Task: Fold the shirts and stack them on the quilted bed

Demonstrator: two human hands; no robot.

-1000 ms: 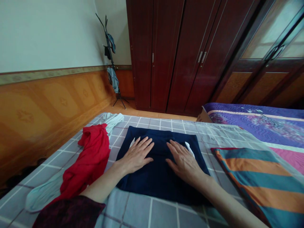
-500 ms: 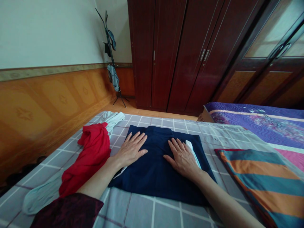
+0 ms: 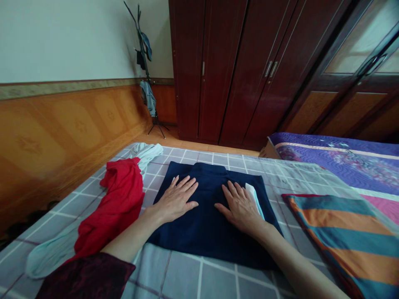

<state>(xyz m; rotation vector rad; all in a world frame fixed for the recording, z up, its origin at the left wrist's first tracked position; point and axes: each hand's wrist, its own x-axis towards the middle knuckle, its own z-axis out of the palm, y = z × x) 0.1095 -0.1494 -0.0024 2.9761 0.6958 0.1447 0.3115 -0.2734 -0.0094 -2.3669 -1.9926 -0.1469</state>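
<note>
A dark navy garment with a collar-like band at its far edge, probably a folded shirt, lies flat on the bed. My left hand rests palm down on its left part, fingers stretched out. On the right part lies my right hand, also flat with its fingers slightly spread. A white and light-blue piece shows beside the right hand, partly hidden under it; I cannot tell whether it belongs to the garment.
Left of the navy garment, a crumpled red garment lies over pale cloth. At right is a folded striped garment. The checked bedsheet lies beneath them. Beyond stand a wardrobe, a coat rack and a purple-covered bed.
My left hand has slid a little to the right across the navy garment. The right hand stays in nearly the same spot. The camera view has shifted slightly.
</note>
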